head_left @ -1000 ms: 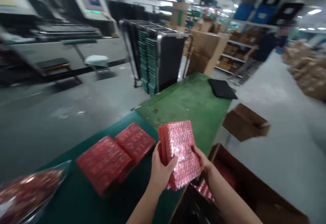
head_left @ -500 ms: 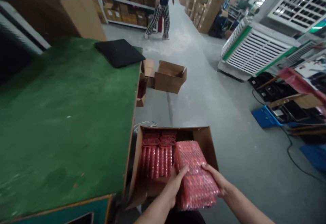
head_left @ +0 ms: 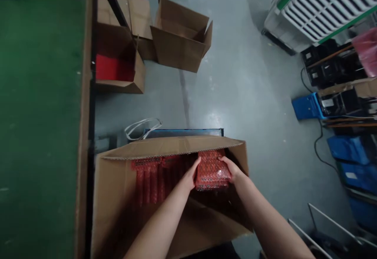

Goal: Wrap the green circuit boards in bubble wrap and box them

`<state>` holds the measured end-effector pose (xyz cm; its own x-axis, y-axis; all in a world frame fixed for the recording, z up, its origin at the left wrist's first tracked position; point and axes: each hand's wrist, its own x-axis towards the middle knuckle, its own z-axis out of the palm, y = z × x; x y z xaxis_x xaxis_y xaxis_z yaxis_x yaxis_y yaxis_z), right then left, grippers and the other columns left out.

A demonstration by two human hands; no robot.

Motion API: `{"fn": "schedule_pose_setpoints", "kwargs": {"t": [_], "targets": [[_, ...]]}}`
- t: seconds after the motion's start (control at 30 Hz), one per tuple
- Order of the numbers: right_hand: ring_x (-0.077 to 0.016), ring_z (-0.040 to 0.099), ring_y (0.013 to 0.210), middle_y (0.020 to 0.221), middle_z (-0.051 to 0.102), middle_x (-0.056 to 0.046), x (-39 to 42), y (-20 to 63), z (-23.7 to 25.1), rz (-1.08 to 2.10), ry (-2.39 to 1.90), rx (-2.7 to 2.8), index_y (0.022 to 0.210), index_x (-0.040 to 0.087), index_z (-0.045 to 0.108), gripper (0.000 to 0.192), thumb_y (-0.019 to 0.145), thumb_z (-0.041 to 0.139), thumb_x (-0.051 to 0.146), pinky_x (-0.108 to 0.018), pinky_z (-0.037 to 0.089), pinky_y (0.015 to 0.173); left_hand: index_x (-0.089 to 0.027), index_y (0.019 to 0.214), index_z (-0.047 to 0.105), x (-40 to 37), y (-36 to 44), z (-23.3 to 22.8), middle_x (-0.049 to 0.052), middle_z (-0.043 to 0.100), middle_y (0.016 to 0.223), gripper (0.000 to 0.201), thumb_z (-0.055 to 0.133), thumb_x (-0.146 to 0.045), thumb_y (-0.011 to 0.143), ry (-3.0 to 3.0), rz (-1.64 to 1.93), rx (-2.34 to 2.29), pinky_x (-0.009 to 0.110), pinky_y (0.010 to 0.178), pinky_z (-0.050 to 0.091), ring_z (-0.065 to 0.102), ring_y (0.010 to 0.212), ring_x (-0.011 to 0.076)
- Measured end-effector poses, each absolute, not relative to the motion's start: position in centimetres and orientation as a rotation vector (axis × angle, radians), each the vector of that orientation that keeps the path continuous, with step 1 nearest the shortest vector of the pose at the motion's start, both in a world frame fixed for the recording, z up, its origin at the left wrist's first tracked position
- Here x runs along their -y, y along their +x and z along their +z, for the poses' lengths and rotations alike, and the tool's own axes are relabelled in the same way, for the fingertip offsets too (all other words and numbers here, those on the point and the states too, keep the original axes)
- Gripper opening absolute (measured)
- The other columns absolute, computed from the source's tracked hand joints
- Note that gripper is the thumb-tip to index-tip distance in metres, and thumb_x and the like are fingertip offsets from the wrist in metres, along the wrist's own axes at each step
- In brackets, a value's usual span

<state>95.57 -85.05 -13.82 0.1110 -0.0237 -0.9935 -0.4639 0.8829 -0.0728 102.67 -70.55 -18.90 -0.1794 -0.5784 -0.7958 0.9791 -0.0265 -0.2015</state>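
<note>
Both my hands grip a stack of red bubble-wrap packs (head_left: pixel 212 170) inside a large open cardboard box (head_left: pixel 114 184). My left hand (head_left: pixel 193 175) clasps the stack's left side, its thumb along the top edge. On the opposite side, my right hand (head_left: pixel 231 168) is closed around it with the thumb on top. To the left of the stack, more red bubble-wrap packs (head_left: pixel 150 182) stand in a row in the box. The far flap partly covers them, and the fingers beneath the stack are hidden.
A green-topped table (head_left: pixel 41 113) runs along the left. Beyond the box, an open carton (head_left: pixel 181 35) and a carton with a red interior (head_left: pixel 118 68) sit on the grey floor. At right stand a white slatted cooler (head_left: pixel 330 3) and blue bins (head_left: pixel 308 106).
My view has tilted down. My hands have lowered the stack of red packs from above the box into its right side.
</note>
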Motion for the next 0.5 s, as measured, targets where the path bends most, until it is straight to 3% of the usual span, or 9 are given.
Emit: {"fn": "schedule_pose_setpoints", "kwargs": {"t": [0.37, 0.5], "targets": [[-0.0178, 0.065, 0.064, 0.066, 0.066, -0.006, 83.9, 95.1, -13.8, 0.445, -0.406, -1.535, 0.085, 0.012, 0.057, 0.019, 0.081, 0.051, 0.029, -0.028, 0.052, 0.066, -0.012, 0.113, 0.058, 69.3, 101.0, -18.7, 0.013, 0.068, 0.095, 0.05, 0.058, -0.048, 0.078, 0.51, -1.564, -1.0, 0.04, 0.087, 0.05, 0.064, 0.093, 0.0255], [-0.0173, 0.065, 0.067, 0.073, 0.067, -0.006, 84.4, 97.1, -16.0, 0.497, -0.651, -1.432, 0.092, 0.014, 0.059, 0.024, 0.084, 0.047, 0.033, -0.029, 0.052, 0.068, -0.011, 0.112, 0.057, 69.7, 103.0, -20.0, 0.012, 0.069, 0.09, 0.047, 0.057, -0.045, 0.079, 0.596, -1.495, -1.113, 0.04, 0.085, 0.05, 0.065, 0.088, 0.0253]]}}
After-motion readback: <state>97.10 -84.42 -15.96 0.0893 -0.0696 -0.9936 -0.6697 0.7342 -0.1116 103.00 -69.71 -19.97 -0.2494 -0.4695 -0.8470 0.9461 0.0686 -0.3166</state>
